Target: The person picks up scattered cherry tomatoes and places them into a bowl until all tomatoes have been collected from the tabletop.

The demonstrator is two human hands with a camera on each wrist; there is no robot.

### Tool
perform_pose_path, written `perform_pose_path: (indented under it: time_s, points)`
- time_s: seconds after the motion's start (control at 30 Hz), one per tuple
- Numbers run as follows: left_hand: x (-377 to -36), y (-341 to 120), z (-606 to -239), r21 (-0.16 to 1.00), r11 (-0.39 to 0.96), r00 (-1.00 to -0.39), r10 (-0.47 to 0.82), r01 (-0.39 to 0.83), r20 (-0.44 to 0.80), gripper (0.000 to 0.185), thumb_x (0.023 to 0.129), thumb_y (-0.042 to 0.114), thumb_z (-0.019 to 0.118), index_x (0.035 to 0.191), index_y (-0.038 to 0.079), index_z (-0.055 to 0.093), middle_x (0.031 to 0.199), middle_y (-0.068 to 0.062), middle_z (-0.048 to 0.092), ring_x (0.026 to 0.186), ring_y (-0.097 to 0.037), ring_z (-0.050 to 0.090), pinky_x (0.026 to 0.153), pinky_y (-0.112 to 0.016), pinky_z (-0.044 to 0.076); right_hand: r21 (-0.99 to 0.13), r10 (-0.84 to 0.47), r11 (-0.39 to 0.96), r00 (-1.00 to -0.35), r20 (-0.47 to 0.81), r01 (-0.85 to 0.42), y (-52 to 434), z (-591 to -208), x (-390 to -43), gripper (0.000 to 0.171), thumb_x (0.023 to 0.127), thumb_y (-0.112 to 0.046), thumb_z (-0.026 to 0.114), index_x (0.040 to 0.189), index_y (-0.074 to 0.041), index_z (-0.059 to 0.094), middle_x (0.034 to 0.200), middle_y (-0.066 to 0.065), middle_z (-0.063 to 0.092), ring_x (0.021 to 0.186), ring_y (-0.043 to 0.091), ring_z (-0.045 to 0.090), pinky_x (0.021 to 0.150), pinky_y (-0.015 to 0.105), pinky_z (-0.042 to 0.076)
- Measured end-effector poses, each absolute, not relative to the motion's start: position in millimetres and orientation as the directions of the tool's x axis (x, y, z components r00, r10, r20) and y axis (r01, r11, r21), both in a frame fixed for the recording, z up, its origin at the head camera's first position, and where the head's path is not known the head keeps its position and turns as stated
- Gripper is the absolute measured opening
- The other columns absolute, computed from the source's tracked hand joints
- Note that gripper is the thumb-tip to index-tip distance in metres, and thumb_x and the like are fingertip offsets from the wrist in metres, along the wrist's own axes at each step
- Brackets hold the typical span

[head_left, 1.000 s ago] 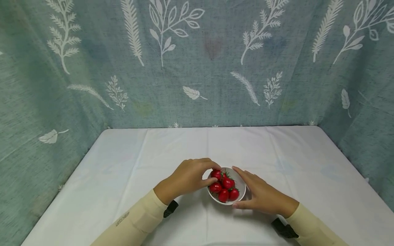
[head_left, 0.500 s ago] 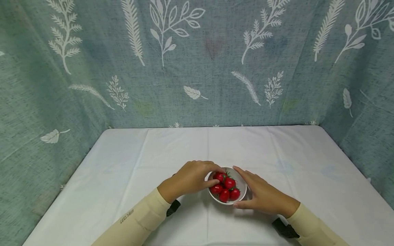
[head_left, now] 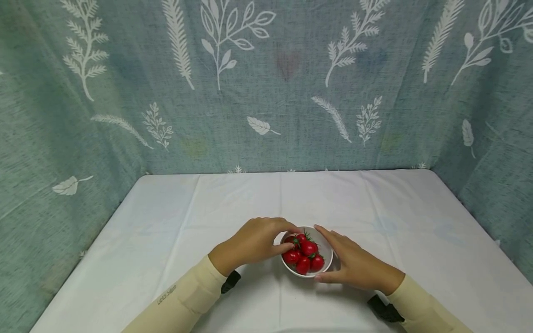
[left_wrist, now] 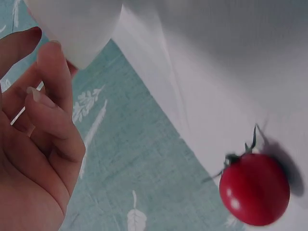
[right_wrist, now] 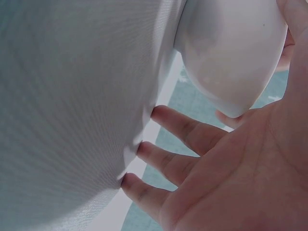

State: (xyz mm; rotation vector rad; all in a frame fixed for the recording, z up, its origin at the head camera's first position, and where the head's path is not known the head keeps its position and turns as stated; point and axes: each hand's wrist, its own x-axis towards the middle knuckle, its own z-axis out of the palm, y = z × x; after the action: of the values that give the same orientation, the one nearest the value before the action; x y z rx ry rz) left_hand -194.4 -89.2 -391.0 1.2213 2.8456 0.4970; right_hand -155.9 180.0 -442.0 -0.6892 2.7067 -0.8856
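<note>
Two hands are at a small white bowl (head_left: 326, 262) that stands on the worktop (head_left: 166, 217), near its front edge and about in the middle. Inside the bowl lie several red cherry tomatoes (head_left: 304, 254) with green stalks. The left hand (head_left: 250, 241) comes over the near-left rim with fingers bent, and its fingertips seem to pinch the top tomato (head_left: 291, 241), though the contact itself is partly hidden. The right hand (head_left: 354, 263) lies spread against the right side of the bowl, fingers straight, thumb on the cloth under the rim. In the left wrist view one loose tomato (left_wrist: 254, 188) rests on the white cloth, apart from the bowl; the head view does not show it.

I think the risk is in the round, smooth fruit: a light pinch can let it slip and roll over the cloth. If the left hand drags on the rim, the light bowl can tip and spill, unless the right hand braces it well.
</note>
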Motion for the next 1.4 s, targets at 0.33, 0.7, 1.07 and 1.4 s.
perform_pose_path:
  time_s: [0.33, 0.7, 1.07, 1.4]
  points:
    - [-191.9, -127.3, -385.5, 0.216, 0.714, -0.746, 0.641, 0.666, 0.181, 0.032, 0.092, 0.03, 0.073, 0.123, 0.026, 0.069, 0.118, 0.013, 0.071, 0.093, -0.006, 0.07, 0.079, -0.029, 0.056, -0.585, -0.481, 0.724, -0.875, -0.048, -0.366, 179.6, -441.9, -156.0, 0.113, 0.073, -0.069, 0.075, 0.161, -0.027, 0.018, 0.158, 0.016, 0.037, 0.145, 0.047, 0.034, 0.107, 0.07, 0.033]
    - [-191.0, -170.6, -400.5, 0.193, 0.78, -0.803, 0.586, 0.596, 0.11, 0.031, 0.088, 0.026, 0.075, 0.118, 0.022, 0.071, 0.104, 0.008, 0.069, 0.07, -0.002, 0.054, 0.062, -0.023, 0.044, -0.589, -0.483, 0.724, -0.874, -0.06, -0.359, 179.1, -440.9, -156.5, 0.113, 0.073, -0.069, 0.076, 0.161, -0.027, 0.018, 0.159, 0.017, 0.036, 0.145, 0.047, 0.033, 0.108, 0.07, 0.033]
    - [-186.8, -191.4, -415.6, 0.126, 0.82, -0.829, 0.546, 0.559, 0.121, 0.031, 0.082, 0.024, 0.081, 0.112, 0.025, 0.073, 0.107, 0.01, 0.07, 0.079, -0.011, 0.068, 0.06, -0.024, 0.047, -0.597, -0.473, 0.725, -0.878, -0.07, -0.343, 177.2, -441.1, -154.7, 0.113, 0.072, -0.071, 0.075, 0.16, -0.028, 0.019, 0.159, 0.015, 0.036, 0.145, 0.048, 0.032, 0.107, 0.071, 0.034]
    - [-189.7, -194.6, -418.6, 0.144, 0.841, -0.853, 0.513, 0.521, 0.095, 0.03, 0.081, 0.021, 0.082, 0.109, 0.028, 0.073, 0.101, 0.014, 0.069, 0.083, -0.011, 0.068, 0.065, -0.028, 0.05, -0.597, -0.481, 0.72, -0.875, -0.06, -0.355, 177.5, -440.8, -154.4, 0.112, 0.073, -0.068, 0.076, 0.16, -0.028, 0.018, 0.159, 0.016, 0.036, 0.145, 0.047, 0.032, 0.107, 0.07, 0.033]
